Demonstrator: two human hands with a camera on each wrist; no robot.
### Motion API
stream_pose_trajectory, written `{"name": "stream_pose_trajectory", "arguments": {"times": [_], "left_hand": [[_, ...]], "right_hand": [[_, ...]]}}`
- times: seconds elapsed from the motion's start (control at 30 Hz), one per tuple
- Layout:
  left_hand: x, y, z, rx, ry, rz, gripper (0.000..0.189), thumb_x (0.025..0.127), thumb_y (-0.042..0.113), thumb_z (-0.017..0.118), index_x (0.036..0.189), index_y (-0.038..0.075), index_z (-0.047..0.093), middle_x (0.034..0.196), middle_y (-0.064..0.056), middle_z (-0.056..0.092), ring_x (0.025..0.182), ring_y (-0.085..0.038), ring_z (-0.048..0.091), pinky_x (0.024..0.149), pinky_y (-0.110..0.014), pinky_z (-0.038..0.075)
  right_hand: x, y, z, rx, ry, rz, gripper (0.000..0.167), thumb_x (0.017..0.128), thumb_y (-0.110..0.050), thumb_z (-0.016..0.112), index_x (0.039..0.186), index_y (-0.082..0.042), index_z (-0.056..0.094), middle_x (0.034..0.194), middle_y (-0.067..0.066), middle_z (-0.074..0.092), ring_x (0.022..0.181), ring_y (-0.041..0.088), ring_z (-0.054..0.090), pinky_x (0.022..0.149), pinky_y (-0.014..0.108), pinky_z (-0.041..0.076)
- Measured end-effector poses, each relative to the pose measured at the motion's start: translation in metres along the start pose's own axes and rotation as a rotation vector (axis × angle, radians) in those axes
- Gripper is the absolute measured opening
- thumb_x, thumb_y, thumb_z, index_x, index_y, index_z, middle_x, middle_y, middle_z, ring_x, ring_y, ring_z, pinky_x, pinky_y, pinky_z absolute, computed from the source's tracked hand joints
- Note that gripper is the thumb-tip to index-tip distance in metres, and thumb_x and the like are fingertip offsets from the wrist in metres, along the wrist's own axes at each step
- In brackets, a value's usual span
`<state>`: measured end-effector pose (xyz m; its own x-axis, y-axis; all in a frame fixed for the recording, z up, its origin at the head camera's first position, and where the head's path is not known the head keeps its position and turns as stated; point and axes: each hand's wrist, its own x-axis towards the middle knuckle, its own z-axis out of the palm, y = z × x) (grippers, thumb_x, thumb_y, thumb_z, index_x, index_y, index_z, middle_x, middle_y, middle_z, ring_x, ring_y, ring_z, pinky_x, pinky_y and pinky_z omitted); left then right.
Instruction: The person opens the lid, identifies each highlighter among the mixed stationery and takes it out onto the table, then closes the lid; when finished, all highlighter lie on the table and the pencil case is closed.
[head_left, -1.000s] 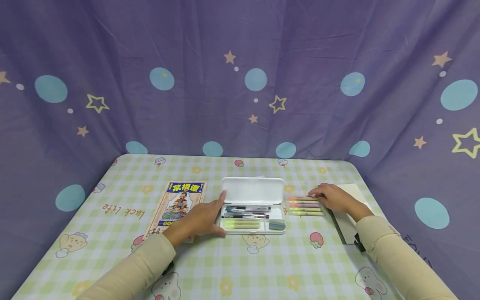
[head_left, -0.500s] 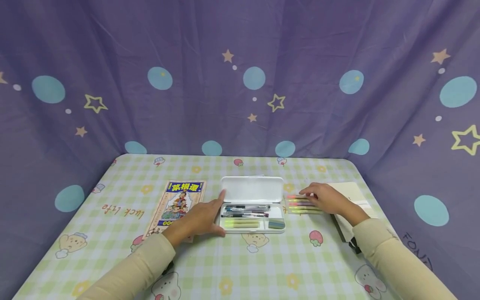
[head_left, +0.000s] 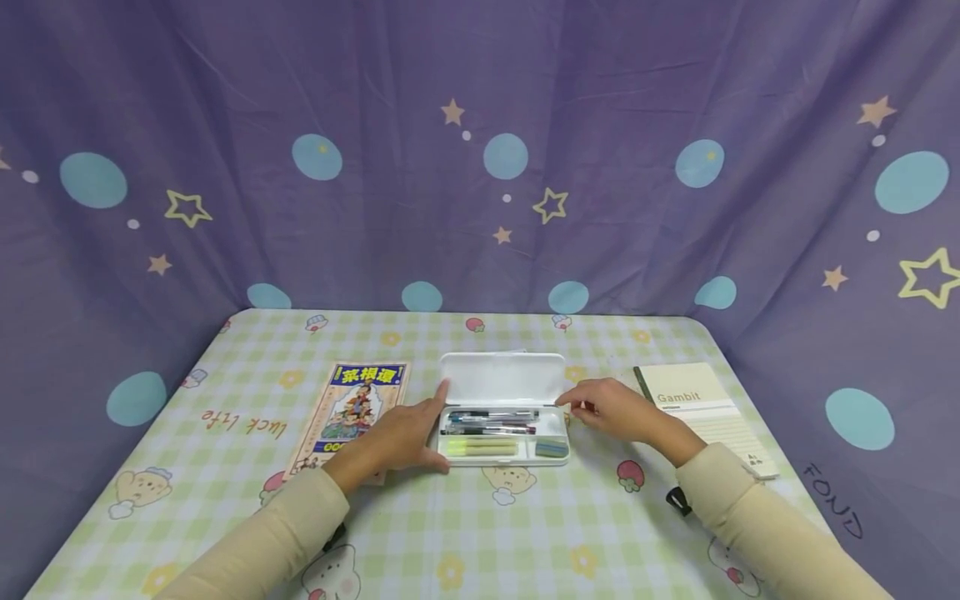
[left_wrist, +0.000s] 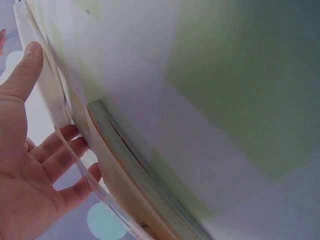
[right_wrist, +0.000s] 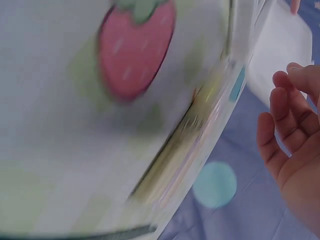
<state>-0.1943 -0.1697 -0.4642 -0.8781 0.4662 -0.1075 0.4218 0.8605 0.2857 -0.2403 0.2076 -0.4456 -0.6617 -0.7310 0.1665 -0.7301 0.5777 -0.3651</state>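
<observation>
A white pencil case (head_left: 501,461) lies with its lid (head_left: 502,379) raised. Inside are several clear-barrelled pens (head_left: 491,422), yellow highlighters (head_left: 482,447) and a small blue-grey block (head_left: 551,450) in the right compartment. My left hand (head_left: 401,437) rests spread against the case's left side, thumb at the front corner, a finger up by the hinge. At the case's right back corner is my right hand (head_left: 615,408), index finger reaching toward the hinge; contact cannot be told. A pack of highlighters (right_wrist: 175,150) lies blurred below that hand in the right wrist view, hidden in the head view.
An illustrated booklet (head_left: 360,408) lies left of the case, partly under the left forearm. A "Gambit" notebook (head_left: 701,404) lies to the right, partly behind the right wrist. A checked cloth (head_left: 480,525) covers the table, and a purple curtain (head_left: 397,225) hangs behind.
The right hand has moved left from the highlighter pack to the case's right back corner, uncovering more of the notebook. The left hand has stayed at the case's left side.
</observation>
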Motion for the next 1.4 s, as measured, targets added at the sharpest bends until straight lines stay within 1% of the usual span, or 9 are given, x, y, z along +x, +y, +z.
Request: {"name": "stream_pose_trajectory", "arguments": {"times": [0.2, 0.3, 0.4, 0.5, 0.67, 0.9, 1.1, 1.27, 1.4], "left_hand": [[-0.001, 0.0, 0.0, 0.002, 0.005, -0.002, 0.133, 0.072, 0.063, 0.084, 0.164, 0.006, 0.007, 0.157, -0.018, 0.048, 0.134, -0.035, 0.057, 0.114, -0.048, 0.046], [-0.001, 0.0, 0.001, 0.0, 0.006, -0.005, 0.133, 0.072, 0.063, 0.084, 0.164, 0.006, 0.007, 0.156, -0.018, 0.048, 0.134, -0.035, 0.058, 0.114, -0.047, 0.046], [-0.001, 0.0, 0.002, 0.0, 0.008, -0.006, 0.133, 0.072, 0.063, 0.083, 0.164, 0.006, 0.007, 0.156, -0.018, 0.048, 0.133, -0.035, 0.058, 0.114, -0.047, 0.046], [0.0, 0.0, 0.003, -0.001, 0.009, -0.001, 0.134, 0.072, 0.063, 0.084, 0.164, 0.006, 0.007, 0.156, -0.018, 0.049, 0.133, -0.035, 0.058, 0.114, -0.047, 0.046], [-0.001, 0.0, 0.003, -0.002, 0.006, 0.005, 0.134, 0.072, 0.063, 0.083, 0.165, 0.006, 0.005, 0.157, -0.017, 0.047, 0.134, -0.035, 0.057, 0.115, -0.046, 0.045], [0.0, -0.001, 0.003, 0.012, 0.013, 0.01, 0.133, 0.072, 0.064, 0.083, 0.165, 0.006, 0.005, 0.157, -0.016, 0.048, 0.133, -0.034, 0.059, 0.113, -0.045, 0.047], [0.001, -0.001, 0.002, 0.021, 0.014, 0.02, 0.134, 0.072, 0.064, 0.083, 0.165, 0.006, 0.005, 0.157, -0.016, 0.048, 0.133, -0.033, 0.059, 0.113, -0.045, 0.047], [0.001, -0.003, 0.003, 0.019, 0.02, 0.023, 0.134, 0.072, 0.064, 0.083, 0.164, 0.005, 0.006, 0.156, -0.017, 0.049, 0.131, -0.034, 0.06, 0.113, -0.046, 0.047], [0.001, -0.003, 0.003, 0.019, 0.019, 0.022, 0.134, 0.072, 0.064, 0.083, 0.164, 0.005, 0.007, 0.154, -0.017, 0.05, 0.131, -0.034, 0.06, 0.112, -0.046, 0.048]], "right_hand": [[0.018, -0.022, 0.015, -0.024, -0.039, -0.095, 0.026, 0.095, -0.006, 0.066, 0.118, -0.014, 0.076, 0.095, -0.002, 0.075, 0.07, -0.002, 0.054, 0.065, 0.019, 0.05], [0.024, -0.033, 0.021, 0.0, -0.078, -0.105, 0.027, 0.096, -0.007, 0.066, 0.119, -0.016, 0.077, 0.1, -0.002, 0.077, 0.073, -0.001, 0.056, 0.067, 0.018, 0.05], [0.029, -0.042, 0.028, 0.023, -0.104, -0.116, 0.028, 0.096, -0.006, 0.066, 0.12, -0.016, 0.076, 0.108, -0.001, 0.078, 0.073, -0.002, 0.056, 0.067, 0.016, 0.049], [0.032, -0.048, 0.035, 0.006, -0.11, -0.141, 0.028, 0.097, -0.005, 0.064, 0.12, -0.016, 0.076, 0.112, -0.002, 0.078, 0.068, -0.003, 0.051, 0.064, 0.015, 0.045], [0.037, -0.056, 0.044, -0.076, -0.096, -0.17, 0.026, 0.096, -0.007, 0.065, 0.115, -0.019, 0.077, 0.103, -0.005, 0.078, 0.062, -0.003, 0.043, 0.061, 0.014, 0.04], [0.043, -0.064, 0.049, -0.146, -0.109, -0.153, 0.023, 0.093, -0.01, 0.071, 0.113, -0.021, 0.078, 0.087, -0.008, 0.071, 0.066, -0.001, 0.045, 0.061, 0.016, 0.042], [0.045, -0.069, 0.051, -0.17, -0.126, -0.127, 0.022, 0.093, -0.011, 0.072, 0.111, -0.022, 0.078, 0.086, -0.009, 0.07, 0.068, 0.0, 0.049, 0.062, 0.018, 0.044], [0.046, -0.07, 0.052, -0.173, -0.158, -0.102, 0.023, 0.093, -0.011, 0.07, 0.112, -0.023, 0.077, 0.083, -0.012, 0.068, 0.068, 0.001, 0.048, 0.062, 0.018, 0.042], [0.048, -0.069, 0.052, -0.193, -0.168, -0.106, 0.023, 0.092, -0.012, 0.072, 0.112, -0.024, 0.077, 0.079, -0.013, 0.068, 0.067, 0.0, 0.049, 0.062, 0.019, 0.044]]}}
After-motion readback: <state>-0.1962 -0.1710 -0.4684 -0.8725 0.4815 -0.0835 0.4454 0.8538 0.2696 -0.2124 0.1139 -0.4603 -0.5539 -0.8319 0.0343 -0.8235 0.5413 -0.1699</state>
